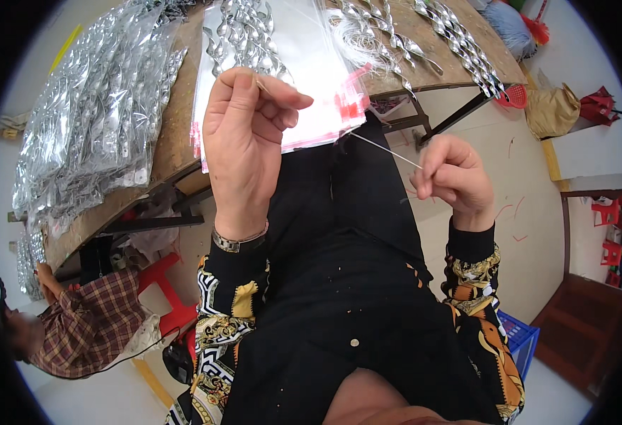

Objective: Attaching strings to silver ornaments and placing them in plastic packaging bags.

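A thin white string (385,149) slants up and left from my right hand (456,173), whose thumb and fingers are pinched on its end. Against the pale bags the string is hard to follow, but it lines up with the fingertips of my left hand (244,142). That hand is raised higher, thumb and forefinger pressed together, with a light thread end showing at them. Behind it lies a stack of clear plastic bags (311,106) with pink-red edges. Twisted silver strips (244,35) rest on the bags, beyond my left hand.
A pile of bagged silver strips (98,99) covers the left of the wooden table (176,106). Tangled white string (359,42) and more twisted strips (460,42) lie to the right. At the lower left, a person in a plaid shirt (102,312) sits by a red stool (166,290).
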`<state>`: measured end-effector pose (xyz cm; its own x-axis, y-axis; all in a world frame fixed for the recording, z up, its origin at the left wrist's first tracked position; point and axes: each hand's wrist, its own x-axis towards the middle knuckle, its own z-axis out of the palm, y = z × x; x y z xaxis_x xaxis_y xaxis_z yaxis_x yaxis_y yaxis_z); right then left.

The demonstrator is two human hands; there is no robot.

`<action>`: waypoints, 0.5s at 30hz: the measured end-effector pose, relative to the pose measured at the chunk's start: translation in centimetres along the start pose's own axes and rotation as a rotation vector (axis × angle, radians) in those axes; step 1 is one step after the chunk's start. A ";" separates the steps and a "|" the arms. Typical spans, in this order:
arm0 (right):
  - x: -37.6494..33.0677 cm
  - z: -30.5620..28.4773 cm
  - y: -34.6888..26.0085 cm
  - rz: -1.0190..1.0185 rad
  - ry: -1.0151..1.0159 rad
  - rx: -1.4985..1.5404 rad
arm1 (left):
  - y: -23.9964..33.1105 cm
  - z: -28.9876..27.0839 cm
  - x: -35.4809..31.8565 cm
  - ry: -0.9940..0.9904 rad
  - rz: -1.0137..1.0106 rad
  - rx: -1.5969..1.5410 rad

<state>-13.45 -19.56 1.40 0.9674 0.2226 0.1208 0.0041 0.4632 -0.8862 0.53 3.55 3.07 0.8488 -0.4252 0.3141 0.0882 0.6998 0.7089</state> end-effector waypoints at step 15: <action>0.9 4.4 -2.7 -0.323 0.315 -0.234 | -0.6 2.0 -0.4 -0.008 -0.051 0.017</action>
<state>-13.70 -16.84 5.86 0.9366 -0.1867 0.2966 0.3376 0.2533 -0.9066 -0.94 2.15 3.76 0.8390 -0.4649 0.2827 0.1220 0.6671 0.7349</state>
